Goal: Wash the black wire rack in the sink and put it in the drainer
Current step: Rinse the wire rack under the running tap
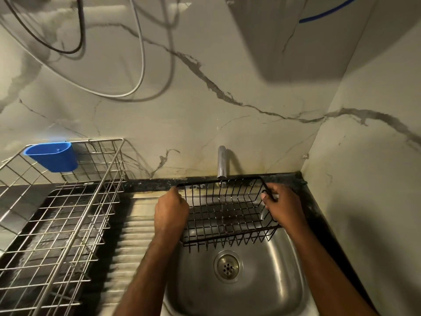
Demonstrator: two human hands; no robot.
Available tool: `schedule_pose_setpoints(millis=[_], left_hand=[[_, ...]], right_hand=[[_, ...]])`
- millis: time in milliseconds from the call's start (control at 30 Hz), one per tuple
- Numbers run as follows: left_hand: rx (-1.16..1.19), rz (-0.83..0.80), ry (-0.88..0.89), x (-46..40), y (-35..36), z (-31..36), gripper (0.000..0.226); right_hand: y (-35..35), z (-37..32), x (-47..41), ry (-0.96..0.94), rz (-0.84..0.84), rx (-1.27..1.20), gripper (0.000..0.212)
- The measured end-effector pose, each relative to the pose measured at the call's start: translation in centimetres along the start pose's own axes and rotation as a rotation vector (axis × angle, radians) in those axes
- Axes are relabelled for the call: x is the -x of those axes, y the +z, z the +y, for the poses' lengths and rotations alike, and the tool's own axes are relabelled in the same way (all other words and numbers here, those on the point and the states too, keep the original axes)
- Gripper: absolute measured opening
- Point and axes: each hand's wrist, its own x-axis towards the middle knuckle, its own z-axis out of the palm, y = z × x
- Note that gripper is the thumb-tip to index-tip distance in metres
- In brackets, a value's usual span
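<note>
The left hand (171, 213) covers the left end of the black wire rack (227, 213), so the fingers curled there cannot be seen. The right hand (281, 206) hides the rack's right end below its rim. Both forearms are cut off by the bottom edge. The drainer (59, 215) runs out past the left and bottom edges. The tap (221, 163) spout end sits behind the rack's wires; the thin water stream is faint. The sink (262, 293) front wall is out of frame.
</note>
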Motion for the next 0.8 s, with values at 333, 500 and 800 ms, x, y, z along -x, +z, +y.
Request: schedule_pose_setpoints(millis=[333,500,800], left_hand=[[0.054,0.012,-0.067,0.4,-0.1,0.1,0.024],[0.146,-0.020,-0.088,0.4,0.5,-0.4,0.022],[0.208,-0.009,-0.130,0.9,1.1,-0.8,0.020]], right_hand=[[-1.0,-0.4,1.7,-0.028,-0.006,-0.067,0.037],[-1.5,-1.2,2.2,-0.024,0.039,-0.135,0.025],[-1.8,-1.4,2.8,-0.040,0.051,-0.225,0.030]])
